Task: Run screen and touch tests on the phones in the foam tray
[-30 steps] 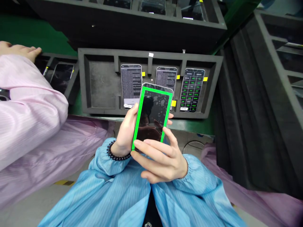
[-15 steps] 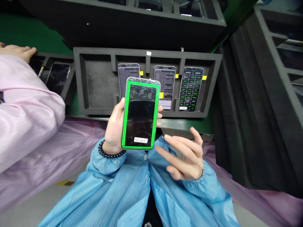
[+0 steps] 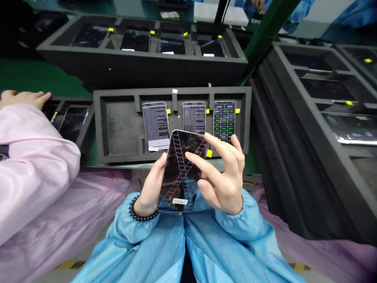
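A smartphone (image 3: 179, 184) is held tilted in front of me, its dark screen crossed by two ladder-like white lines that form an X. A white label sits near its bottom edge. My left hand (image 3: 151, 184) grips it along the left side, a black coiled band at the wrist; the fingers behind the phone are hidden. Over the screen's upper right my right hand (image 3: 225, 173) is spread, holding nothing, with a fingertip at the top right corner and another over the screen. Behind lies a black foam tray (image 3: 120, 125) with a text-screen phone (image 3: 156, 124), a second text-screen phone (image 3: 194, 116) and a green-grid phone (image 3: 224, 120).
Beyond the tray rises a stack of foam trays (image 3: 153, 67) holding several dark phones. More stacked trays (image 3: 282, 157) stand close on my right. At left, a co-worker's pink sleeve (image 3: 38, 141) and hand (image 3: 25, 98) reach beside another tray (image 3: 85, 131).
The phone's green-bordered screen has become a dark one with crossed ladder lines. My right hand has risen from beside the phone onto its screen. The camera view has tilted up.
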A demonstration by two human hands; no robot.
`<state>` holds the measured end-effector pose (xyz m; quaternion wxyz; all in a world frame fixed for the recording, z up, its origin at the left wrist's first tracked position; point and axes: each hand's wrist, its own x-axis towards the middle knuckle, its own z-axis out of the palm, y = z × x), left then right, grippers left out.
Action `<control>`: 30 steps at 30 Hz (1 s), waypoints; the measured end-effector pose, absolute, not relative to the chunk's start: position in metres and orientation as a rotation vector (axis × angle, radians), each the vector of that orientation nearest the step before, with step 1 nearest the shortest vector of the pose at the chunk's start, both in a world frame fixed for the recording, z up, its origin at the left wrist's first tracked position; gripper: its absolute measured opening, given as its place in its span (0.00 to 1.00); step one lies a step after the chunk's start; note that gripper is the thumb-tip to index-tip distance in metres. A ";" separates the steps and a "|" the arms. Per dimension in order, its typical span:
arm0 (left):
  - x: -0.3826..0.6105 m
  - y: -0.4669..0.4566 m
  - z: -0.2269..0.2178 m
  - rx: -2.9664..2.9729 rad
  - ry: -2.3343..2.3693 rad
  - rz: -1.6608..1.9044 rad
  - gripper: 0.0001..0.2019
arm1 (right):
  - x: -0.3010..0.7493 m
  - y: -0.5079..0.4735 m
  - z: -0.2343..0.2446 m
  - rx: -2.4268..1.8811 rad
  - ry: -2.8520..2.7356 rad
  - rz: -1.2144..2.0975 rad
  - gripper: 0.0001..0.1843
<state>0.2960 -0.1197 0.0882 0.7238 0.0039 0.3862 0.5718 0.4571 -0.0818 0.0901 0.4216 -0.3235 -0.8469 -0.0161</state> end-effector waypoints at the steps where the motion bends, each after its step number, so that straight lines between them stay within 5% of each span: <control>1: 0.296 -0.120 0.088 -0.012 0.863 1.261 0.24 | 0.457 -0.081 0.090 -0.815 -2.108 -0.048 0.26; 11: 0.283 -0.128 0.067 0.101 0.728 1.156 0.27 | 0.465 -0.071 0.078 -1.015 -2.025 -0.185 0.24; 30: 0.288 -0.118 0.092 0.216 0.649 1.137 0.32 | 0.436 -0.134 0.054 -0.338 -2.258 -0.004 0.23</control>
